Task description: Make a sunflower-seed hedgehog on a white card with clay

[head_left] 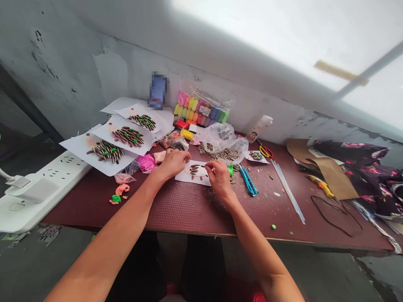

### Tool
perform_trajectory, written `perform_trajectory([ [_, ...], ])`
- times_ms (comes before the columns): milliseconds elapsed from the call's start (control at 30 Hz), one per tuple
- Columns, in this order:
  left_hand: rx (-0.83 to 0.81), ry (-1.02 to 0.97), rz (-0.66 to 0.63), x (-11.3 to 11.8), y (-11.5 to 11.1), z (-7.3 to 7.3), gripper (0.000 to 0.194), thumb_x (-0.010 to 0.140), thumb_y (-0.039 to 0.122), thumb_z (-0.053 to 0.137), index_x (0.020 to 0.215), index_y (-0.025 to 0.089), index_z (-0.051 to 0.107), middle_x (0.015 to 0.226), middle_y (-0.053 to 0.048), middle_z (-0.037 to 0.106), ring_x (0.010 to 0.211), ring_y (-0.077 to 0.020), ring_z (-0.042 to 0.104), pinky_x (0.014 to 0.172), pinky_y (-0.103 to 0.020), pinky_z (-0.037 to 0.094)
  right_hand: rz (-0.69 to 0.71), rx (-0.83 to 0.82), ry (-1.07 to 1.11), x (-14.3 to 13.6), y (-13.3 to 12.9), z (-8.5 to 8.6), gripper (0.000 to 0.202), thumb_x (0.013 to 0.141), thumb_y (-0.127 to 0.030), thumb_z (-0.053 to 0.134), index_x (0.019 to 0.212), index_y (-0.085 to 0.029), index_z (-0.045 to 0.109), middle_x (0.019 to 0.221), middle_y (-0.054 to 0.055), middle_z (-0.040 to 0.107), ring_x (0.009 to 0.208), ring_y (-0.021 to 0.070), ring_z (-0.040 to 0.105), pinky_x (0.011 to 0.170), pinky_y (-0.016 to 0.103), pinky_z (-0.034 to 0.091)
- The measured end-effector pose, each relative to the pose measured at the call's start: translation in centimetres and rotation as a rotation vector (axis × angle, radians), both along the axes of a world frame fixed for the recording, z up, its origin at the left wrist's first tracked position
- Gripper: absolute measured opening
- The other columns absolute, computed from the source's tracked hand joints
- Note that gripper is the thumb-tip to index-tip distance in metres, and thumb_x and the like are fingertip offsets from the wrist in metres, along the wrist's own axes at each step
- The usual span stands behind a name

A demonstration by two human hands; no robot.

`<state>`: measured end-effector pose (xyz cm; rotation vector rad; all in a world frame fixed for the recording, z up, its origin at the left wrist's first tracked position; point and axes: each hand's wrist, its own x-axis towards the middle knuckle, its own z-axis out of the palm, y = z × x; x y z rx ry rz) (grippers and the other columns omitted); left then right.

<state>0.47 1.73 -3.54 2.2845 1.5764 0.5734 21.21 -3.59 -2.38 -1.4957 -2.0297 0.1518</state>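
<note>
A small white card [201,181] lies on the table, with several sunflower seeds [194,169] and small brown clay pieces stuck on its hedgehog shape. My left hand [174,162] rests at the card's upper left edge, fingers curled together; whatever they hold is hidden. At the card's right side, my right hand [220,178] is closed in a pinch, with a dark sunflower seed showing at its fingertips. Behind the hands, loose sunflower seeds [226,153] spill from a clear plastic bag [224,135]. A green clay piece sits beside my right hand.
Finished-looking hedgehog cards [126,136] overlap at left, above a white power strip [47,184]. Coloured clay packs [201,110] lean on the wall. To the right are a blue utility knife [248,180], scissors [266,151], glue sticks [288,191] and a yellow glue gun [324,186].
</note>
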Motion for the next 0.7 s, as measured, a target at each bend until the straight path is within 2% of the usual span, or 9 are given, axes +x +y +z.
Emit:
perform_trajectory([
  [167,0.003,-0.002,0.001,0.0,-0.2,0.3,0.037,0.080,0.009,0.047,0.097,0.025,0.076,0.102,-0.004,0.079,0.102,-0.0250,0.069,0.096,-0.039,0.041,-0.017,-0.050,-0.057,0.7,2.4,0.8,0.014,0.091,-0.017,0.060,0.086,-0.019,0.073,0.090,0.007,0.070,0.091,0.0220,0.059,0.084,0.033,0.042],
  [300,0.001,-0.012,-0.005,0.0,-0.3,0.3,0.036,0.081,0.010,0.047,0.097,0.025,0.076,0.103,-0.003,0.080,0.102,-0.0248,0.069,0.097,-0.039,0.041,0.014,-0.143,0.003,0.8,4.1,0.9,0.012,0.087,-0.014,0.064,0.083,-0.019,0.074,0.087,0.005,0.072,0.085,0.0196,0.061,0.082,0.031,0.043],
  [467,-0.015,-0.007,-0.017,-0.1,-0.1,0.3,0.036,0.081,0.010,0.048,0.098,0.026,0.075,0.103,-0.003,0.079,0.104,-0.0253,0.068,0.099,-0.040,0.040,0.005,-0.174,0.043,1.2,4.0,0.1,0.013,0.086,-0.013,0.065,0.082,-0.019,0.076,0.085,0.004,0.072,0.082,0.0182,0.061,0.080,0.030,0.044],
  [700,0.015,0.008,-0.006,-0.1,-0.2,0.0,0.035,0.083,0.012,0.047,0.097,0.026,0.076,0.103,-0.003,0.079,0.102,-0.0241,0.068,0.101,-0.039,0.041,0.063,-0.178,-0.002,1.4,3.7,-0.8,0.011,0.085,-0.014,0.066,0.081,-0.019,0.075,0.081,0.004,0.071,0.081,0.0180,0.059,0.081,0.030,0.043],
])
